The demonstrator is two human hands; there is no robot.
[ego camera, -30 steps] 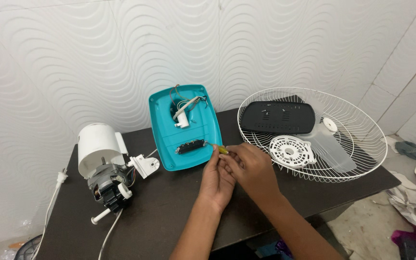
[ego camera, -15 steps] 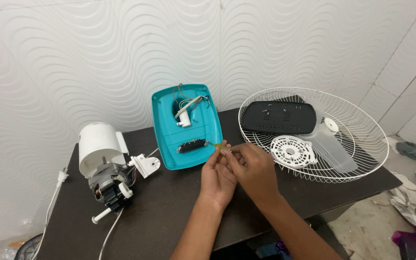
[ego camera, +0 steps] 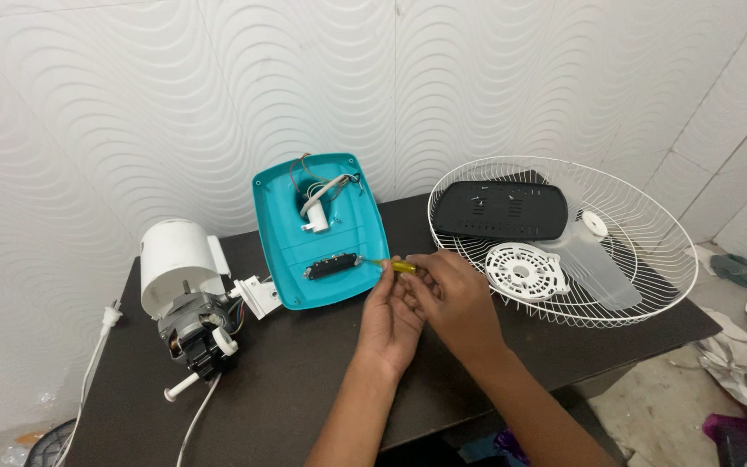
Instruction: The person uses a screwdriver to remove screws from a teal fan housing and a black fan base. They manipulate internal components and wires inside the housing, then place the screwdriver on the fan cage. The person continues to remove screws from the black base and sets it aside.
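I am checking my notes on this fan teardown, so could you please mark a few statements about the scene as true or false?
1. The right hand grips a small yellow-handled screwdriver. True.
2. The screwdriver tip points toward the black switch block inside the teal housing. True.
3. The black panel lies on the table beside the motor. False: it rests inside the white wire fan guard.
4. The white-capped motor sits to the right of the teal housing. False: it sits to the left of it.
5. The left hand is next to the right hand, near the housing's lower edge. True.
6. The clear fan blade is mounted on the motor shaft. False: it lies in the guard.
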